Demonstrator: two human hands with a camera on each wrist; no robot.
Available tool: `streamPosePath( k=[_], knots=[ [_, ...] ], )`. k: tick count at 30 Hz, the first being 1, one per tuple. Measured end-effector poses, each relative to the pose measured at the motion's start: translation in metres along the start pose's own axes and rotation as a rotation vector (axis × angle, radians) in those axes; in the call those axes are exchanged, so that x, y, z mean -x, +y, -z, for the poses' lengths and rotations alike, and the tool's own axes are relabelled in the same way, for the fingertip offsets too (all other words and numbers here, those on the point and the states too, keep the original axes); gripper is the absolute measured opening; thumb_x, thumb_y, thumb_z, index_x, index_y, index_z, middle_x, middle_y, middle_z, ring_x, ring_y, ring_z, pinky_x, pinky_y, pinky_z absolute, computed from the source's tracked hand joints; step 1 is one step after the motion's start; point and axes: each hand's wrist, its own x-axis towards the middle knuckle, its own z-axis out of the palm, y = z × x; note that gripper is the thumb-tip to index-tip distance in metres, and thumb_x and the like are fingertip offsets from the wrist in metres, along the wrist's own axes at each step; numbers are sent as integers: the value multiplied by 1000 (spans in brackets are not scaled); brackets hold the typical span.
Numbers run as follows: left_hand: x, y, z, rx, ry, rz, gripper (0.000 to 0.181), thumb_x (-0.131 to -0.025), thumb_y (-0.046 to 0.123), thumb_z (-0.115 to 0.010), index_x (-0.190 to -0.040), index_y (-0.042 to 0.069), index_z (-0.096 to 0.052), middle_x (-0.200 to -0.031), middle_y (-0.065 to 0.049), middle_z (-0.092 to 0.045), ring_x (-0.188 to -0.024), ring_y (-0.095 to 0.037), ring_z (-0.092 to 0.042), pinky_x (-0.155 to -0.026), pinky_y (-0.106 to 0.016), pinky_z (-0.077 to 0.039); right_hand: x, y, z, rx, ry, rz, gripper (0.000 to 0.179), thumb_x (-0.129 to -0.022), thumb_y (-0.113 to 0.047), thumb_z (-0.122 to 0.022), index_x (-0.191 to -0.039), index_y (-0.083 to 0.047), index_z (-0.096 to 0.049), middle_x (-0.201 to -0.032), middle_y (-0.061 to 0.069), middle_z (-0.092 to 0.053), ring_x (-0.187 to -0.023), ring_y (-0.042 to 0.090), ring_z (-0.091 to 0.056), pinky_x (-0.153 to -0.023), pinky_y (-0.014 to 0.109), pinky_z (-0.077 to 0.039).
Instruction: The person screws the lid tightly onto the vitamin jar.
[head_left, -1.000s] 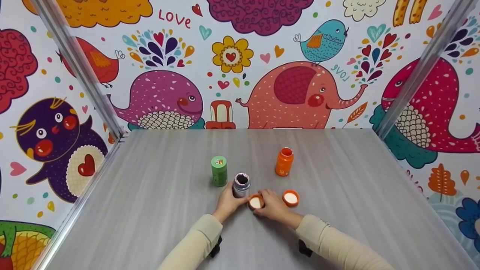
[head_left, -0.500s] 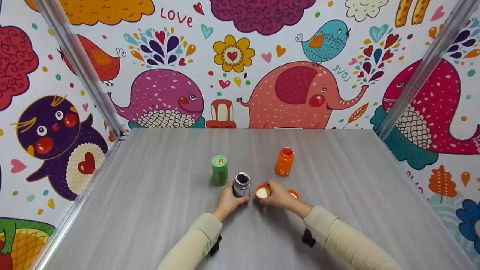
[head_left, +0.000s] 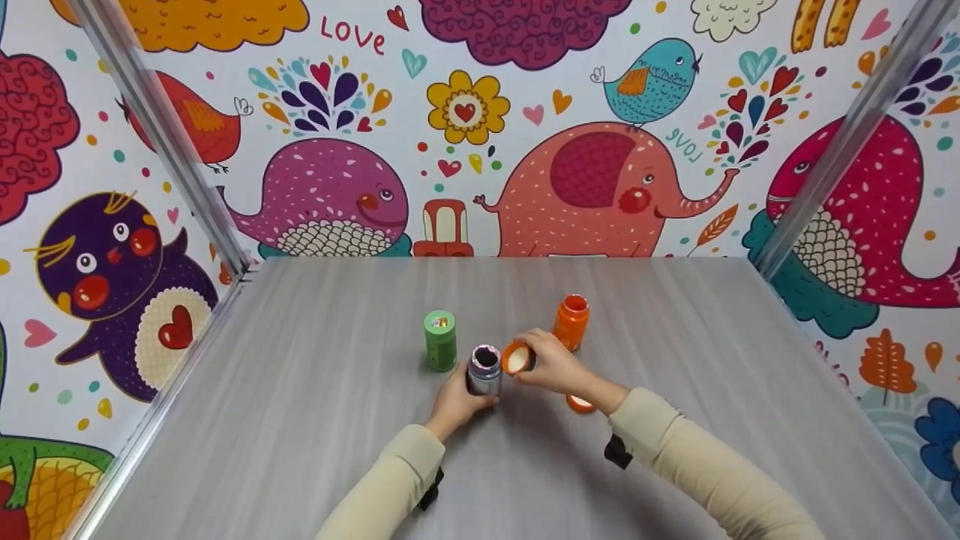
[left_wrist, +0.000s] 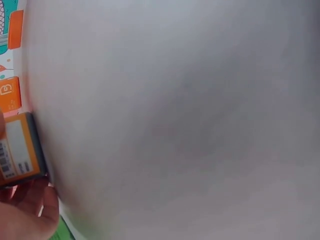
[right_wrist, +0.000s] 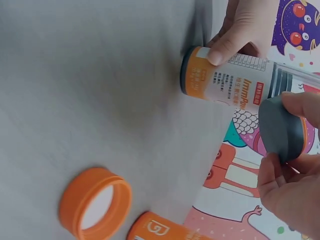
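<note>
My left hand (head_left: 455, 405) grips an uncapped grey bottle (head_left: 485, 382) that stands upright on the table. In the right wrist view its thumb lies across the printed white and orange label (right_wrist: 227, 75). My right hand (head_left: 556, 366) pinches a dark grey cap (right_wrist: 280, 129) with an orange rim and white liner. That cap is tilted, its inner side toward the bottle, and it sits just right of the bottle's mouth. An open orange bottle (head_left: 572, 319) stands behind my right hand. Partly hidden below that wrist, an orange cap (head_left: 580, 405) lies with its white liner up.
A closed green bottle (head_left: 440, 345) stands just left of and behind the grey one. The grey table (head_left: 300, 420) ends at a patterned wall (head_left: 450, 172) with metal posts (head_left: 817, 150) at both sides.
My right hand has lifted the grey cap off the tabletop and brought it up beside the grey bottle's mouth. The left hand keeps its grip on the bottle in the same place.
</note>
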Motion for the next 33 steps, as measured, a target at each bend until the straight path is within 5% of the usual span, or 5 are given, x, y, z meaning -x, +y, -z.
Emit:
streamPosePath(
  k=[17,28,33],
  knots=[
    [1,2,3,7,-27,28,65,-60,2,-81,-115,-6,-47,-113,-22,-57,-109,-35,-52,-97,-46,-38,-9,-16,6,331,-13,239,61,-70,-10,-74,-123,6,-49,-113,15,-55,-99,28,-48,-88,38,-45],
    [0,1,2,1,-32,30,66,-61,7,-81,-116,-5,-47,-115,-20,-57,-109,-33,-52,-97,-45,-38,-21,-18,2,66,-54,152,57,-78,-12,-71,-127,-1,-45,-116,14,-52,-102,24,-53,-91,38,-46],
    [0,0,3,-5,-32,24,64,-63,6,-80,-116,-4,-47,-114,-20,-56,-107,-32,-53,-96,-46,-38,-27,-23,3,69,-94,167,47,-79,-10,-69,-121,-1,-52,-119,14,-52,-105,27,-51,-92,41,-45]
  ],
)
